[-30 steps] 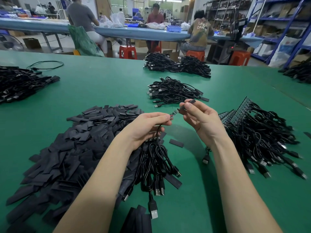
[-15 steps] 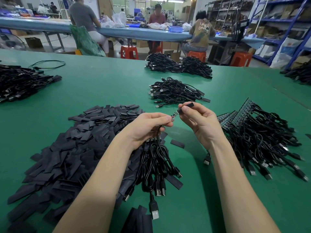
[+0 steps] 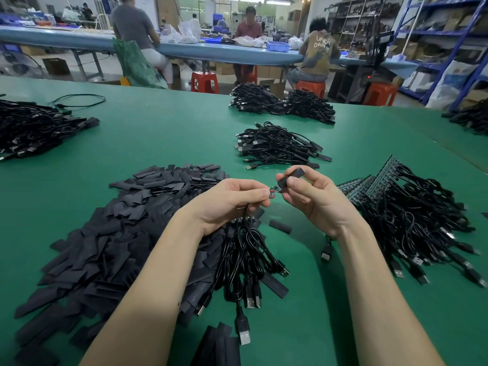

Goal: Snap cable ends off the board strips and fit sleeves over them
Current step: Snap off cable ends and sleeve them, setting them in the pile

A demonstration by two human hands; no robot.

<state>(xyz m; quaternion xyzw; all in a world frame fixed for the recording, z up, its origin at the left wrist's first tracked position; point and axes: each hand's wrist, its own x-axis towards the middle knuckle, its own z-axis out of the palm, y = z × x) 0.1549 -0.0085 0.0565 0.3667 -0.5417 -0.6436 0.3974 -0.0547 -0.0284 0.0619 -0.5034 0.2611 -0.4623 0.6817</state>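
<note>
Left hand (image 3: 232,200) pinching cable end (image 3: 274,191), right hand (image 3: 314,196) pinching black sleeve (image 3: 290,177) over it

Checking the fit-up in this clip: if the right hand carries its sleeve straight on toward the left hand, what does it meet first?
The small board end pinched in the left hand. The sleeve held by the right hand seems to have its mouth at or just over the board's tip, though depth is hard to judge.

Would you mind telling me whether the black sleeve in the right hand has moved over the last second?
Yes. The sleeve, pinched by the right hand, has slid toward the left hand, further over the small board end, judged against that nearly steady left hand.
</note>
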